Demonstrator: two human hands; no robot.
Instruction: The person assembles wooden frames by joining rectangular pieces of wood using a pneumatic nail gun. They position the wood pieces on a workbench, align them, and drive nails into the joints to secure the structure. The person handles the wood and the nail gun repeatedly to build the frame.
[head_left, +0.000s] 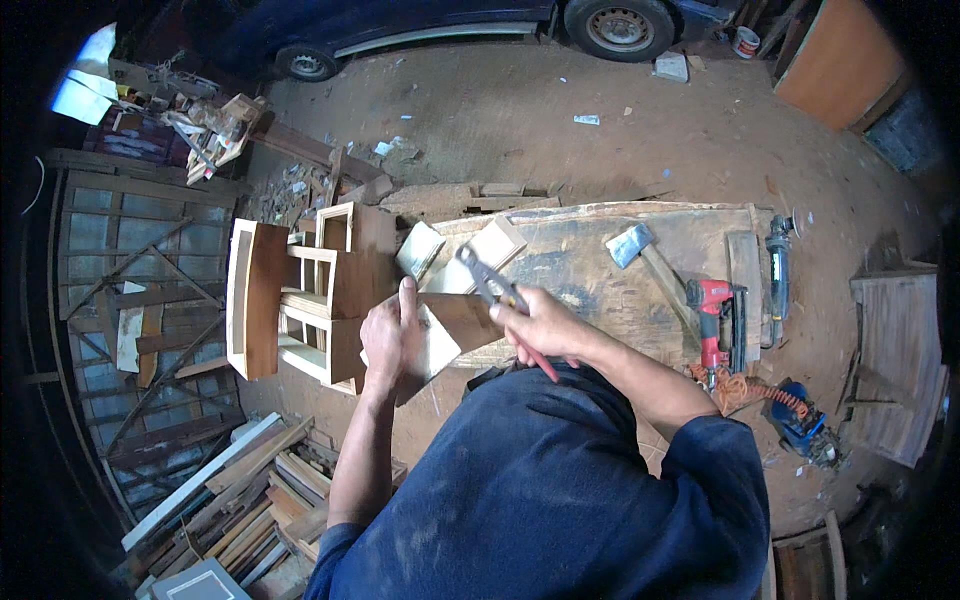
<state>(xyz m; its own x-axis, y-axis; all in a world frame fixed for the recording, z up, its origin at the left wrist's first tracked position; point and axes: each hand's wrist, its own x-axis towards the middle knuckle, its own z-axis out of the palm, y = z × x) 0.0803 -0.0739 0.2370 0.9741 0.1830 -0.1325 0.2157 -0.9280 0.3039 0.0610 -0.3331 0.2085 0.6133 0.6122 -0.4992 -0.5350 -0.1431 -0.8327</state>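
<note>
My right hand (pixel 543 326) is wrapped round a pair of pliers (pixel 488 280) with red-covered handles; the metal jaws point away from me, up and to the left. My left hand (pixel 392 335) grips a wooden piece with a pale square face (pixel 433 348) and a brown side, its thumb raised; the fingers underneath are partly hidden. Just beyond the jaws, a pale wooden block (pixel 420 250) and a pale wooden panel (pixel 497 243) rest on the worn wooden bench (pixel 580 275). Left of my left hand stands a small wooden cabinet frame (pixel 345 285) with open compartments.
A hatchet (pixel 630 246) lies on the bench's right half, near a red nail gun (pixel 711 310) with an orange coiled hose (pixel 750 388). A dark power tool (pixel 778 265) is at the right end. Scrap boards (pixel 265 510) pile up lower left; a vehicle (pixel 430 30) stands beyond.
</note>
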